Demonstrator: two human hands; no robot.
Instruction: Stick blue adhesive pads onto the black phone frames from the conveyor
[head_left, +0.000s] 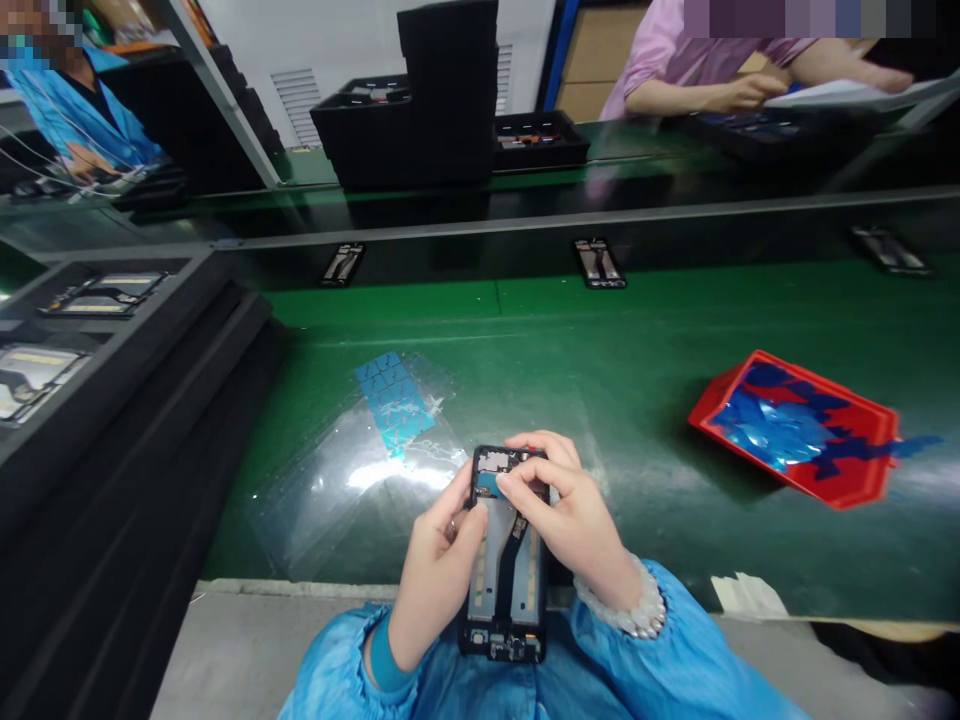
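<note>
Both hands worked on an open phone frame.
Left hand (439, 560) gripped the phone frame (504, 555); right hand (566, 510) pinched its top edge; peeled blue films already filled the red tray (787, 480).

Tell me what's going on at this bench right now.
A person in blue sleeves holds an opened phone frame over their lap. The left hand grips its side, while the right hand presses fingertips near its top end. On the green bench ahead lie clear film sheets and a red tray of blue scraps. Two other people work across the line.
</note>
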